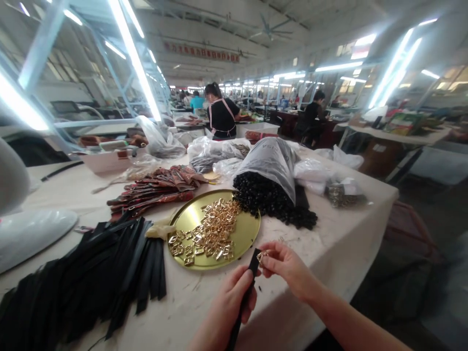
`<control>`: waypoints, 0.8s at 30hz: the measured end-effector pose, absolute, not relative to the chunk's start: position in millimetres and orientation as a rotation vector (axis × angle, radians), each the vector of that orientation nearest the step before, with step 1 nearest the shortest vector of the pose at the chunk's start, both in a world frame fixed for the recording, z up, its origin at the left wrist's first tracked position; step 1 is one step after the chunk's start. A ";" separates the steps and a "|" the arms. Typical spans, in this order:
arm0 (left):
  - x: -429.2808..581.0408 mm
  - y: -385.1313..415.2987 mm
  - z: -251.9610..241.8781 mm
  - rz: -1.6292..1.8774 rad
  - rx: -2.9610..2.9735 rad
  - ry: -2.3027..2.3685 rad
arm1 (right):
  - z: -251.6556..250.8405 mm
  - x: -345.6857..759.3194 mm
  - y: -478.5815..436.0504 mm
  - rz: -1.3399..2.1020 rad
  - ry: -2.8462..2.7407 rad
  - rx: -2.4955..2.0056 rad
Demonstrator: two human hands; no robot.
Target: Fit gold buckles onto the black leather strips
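My left hand (237, 292) is closed around a black strap (253, 262), whose end points up and away from me. Between the fingertips of my right hand (283, 263) is a small gold buckle (261, 257), right beside the strap's tip. I cannot tell whether the strap passes through the buckle. Just beyond my hands lies a round gold tray (252, 226) heaped with loose gold buckles (215, 229). To the left, many black straps (120, 268) lie in a thick pile.
Small black pieces (270, 197) spill from a translucent bag (270, 158) behind the tray. Folded reddish-brown pieces (157, 187) lie at the back left, near a pink box (109, 161). The table edge (380, 234) runs along the right. A person (222, 114) in an apron stands beyond the table.
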State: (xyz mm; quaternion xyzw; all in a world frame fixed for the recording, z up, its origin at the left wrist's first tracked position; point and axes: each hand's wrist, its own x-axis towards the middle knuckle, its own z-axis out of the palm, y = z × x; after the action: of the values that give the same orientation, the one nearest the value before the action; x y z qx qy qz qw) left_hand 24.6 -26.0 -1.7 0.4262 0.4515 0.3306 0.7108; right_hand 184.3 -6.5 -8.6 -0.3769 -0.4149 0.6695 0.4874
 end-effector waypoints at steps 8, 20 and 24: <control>59.6 -46.7 17.1 0.592 0.831 0.907 | -5.1 223.9 -29.6 1.372 -1.027 -0.901; 54.4 -39.1 3.3 0.625 2.196 1.443 | -15.3 226.0 -39.6 1.804 -0.396 -0.714; 53.2 -33.5 -0.2 0.514 2.208 1.469 | -23.8 219.6 -37.4 1.779 -0.335 -0.758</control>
State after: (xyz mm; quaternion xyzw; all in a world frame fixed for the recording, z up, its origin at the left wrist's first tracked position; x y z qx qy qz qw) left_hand 53.2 -33.5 -0.2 0.7975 0.5308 0.1856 0.2185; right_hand 219.6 -37.4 -23.8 -0.3210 -0.1420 0.7536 0.5558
